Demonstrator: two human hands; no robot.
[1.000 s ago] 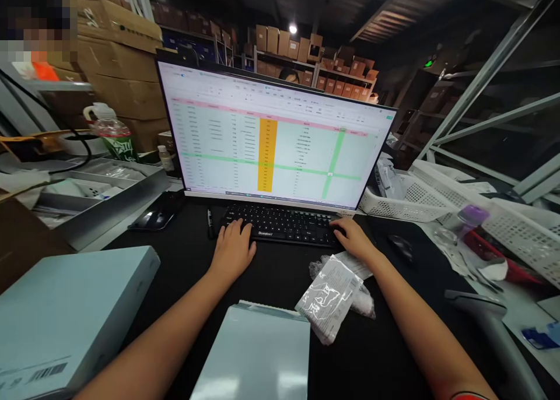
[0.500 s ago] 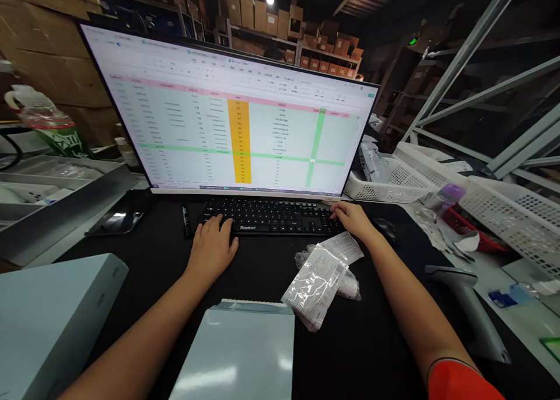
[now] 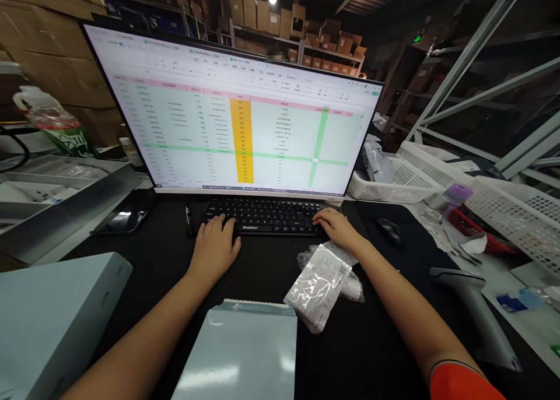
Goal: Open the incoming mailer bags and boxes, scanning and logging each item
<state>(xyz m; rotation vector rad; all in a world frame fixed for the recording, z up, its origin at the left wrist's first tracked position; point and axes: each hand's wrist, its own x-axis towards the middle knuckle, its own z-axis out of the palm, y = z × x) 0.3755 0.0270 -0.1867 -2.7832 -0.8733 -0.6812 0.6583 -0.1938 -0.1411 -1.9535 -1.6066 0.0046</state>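
Head view: both hands are at the black keyboard [image 3: 245, 212], which lies just in front of the monitor [image 3: 284, 137], so the step in hand looks like keying, with a spreadsheet lit up on the screen. The left hand [image 3: 214, 249] rests at the keyboard's left end, its fingers [image 3: 217, 224] loosely spread and the thumb out to the side, holding nothing. The right hand [image 3: 340, 230] is over the keyboard's right end, fingers bent and close together, with no object visible in its grasp. To be fair to the picture, it is too soft to tell whether any key is actually pressed down. Pressing one from this pose would call for only a small dip of a fingertip.

A marker [image 3: 188, 219] lies just beside the keyboard's left end. A shiny printed packet [image 3: 317, 283] lies on the black-topped table [image 3: 359, 347], near the right wrist, and a pale blue box [image 3: 240, 350] is between the forearms. Right of the keyboard is a mouse [image 3: 388, 231], with a handheld scanner [image 3: 485, 315] beyond the right forearm.
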